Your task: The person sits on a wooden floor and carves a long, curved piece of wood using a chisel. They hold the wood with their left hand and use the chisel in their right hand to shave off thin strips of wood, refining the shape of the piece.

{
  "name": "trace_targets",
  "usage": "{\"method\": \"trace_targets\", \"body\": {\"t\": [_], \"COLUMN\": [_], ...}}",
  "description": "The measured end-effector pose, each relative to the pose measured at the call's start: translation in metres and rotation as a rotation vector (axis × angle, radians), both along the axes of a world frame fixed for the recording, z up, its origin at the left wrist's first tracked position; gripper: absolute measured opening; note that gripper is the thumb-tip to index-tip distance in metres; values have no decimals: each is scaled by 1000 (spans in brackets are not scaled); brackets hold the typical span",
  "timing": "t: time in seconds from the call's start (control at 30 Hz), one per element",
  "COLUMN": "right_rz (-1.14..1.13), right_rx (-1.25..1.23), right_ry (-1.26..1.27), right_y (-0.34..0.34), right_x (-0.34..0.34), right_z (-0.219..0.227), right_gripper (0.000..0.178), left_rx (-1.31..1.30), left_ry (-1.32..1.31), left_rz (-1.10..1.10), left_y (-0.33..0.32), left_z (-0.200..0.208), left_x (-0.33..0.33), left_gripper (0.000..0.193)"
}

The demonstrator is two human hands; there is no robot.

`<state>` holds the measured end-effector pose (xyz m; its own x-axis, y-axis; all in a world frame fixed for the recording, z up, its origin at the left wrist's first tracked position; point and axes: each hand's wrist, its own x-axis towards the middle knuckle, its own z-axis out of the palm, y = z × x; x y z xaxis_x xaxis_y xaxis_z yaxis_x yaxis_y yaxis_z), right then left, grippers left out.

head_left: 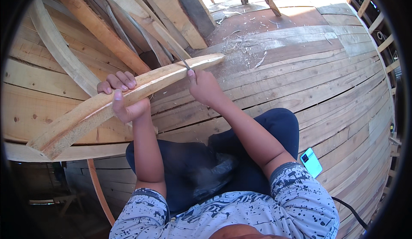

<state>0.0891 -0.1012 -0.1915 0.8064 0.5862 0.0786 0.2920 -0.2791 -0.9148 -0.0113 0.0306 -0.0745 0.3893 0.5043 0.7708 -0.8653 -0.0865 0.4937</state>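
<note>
A long, slightly curved piece of timber (pixel 159 78) slants across in front of me, from the lower left to a tapered tip at the upper right. My left hand (pixel 128 99) grips its middle, thumb on the near side and fingers over the far side. Closed in a fist near the tapered end, my right hand (pixel 206 88) holds a thin metal tool (pixel 184 62), which lies across the timber's upper face. The hand hides its handle, so its exact kind cannot be told.
Planks form the curved floor (pixel 274 84), with wood shavings (pixel 244 45) strewn beyond the timber's tip. Curved ribs (pixel 64 54) and boards (pixel 180 11) stand at the upper left. A light-blue phone (pixel 311 162) lies right of my knee, near a black cable (pixel 349 211).
</note>
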Motion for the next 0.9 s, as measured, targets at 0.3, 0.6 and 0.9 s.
{"method": "trace_targets", "body": {"t": [0.3,0.6,0.9], "right_rz": [-42,-104,54], "right_rx": [-28,-171,80], "right_ry": [48,273,-159], "right_y": [13,1,28], "right_x": [26,62,11], "right_z": [-35,-79,-57], "right_gripper": [51,50,45], "left_rx": [-25,-143,-316], "left_ry": [-40,-25,37], "left_rz": [45,88,327], "left_y": [13,32,43], "left_z": [-8,-8,-14], "left_x": [-7,3,-4], "left_gripper": [16,14,21]}}
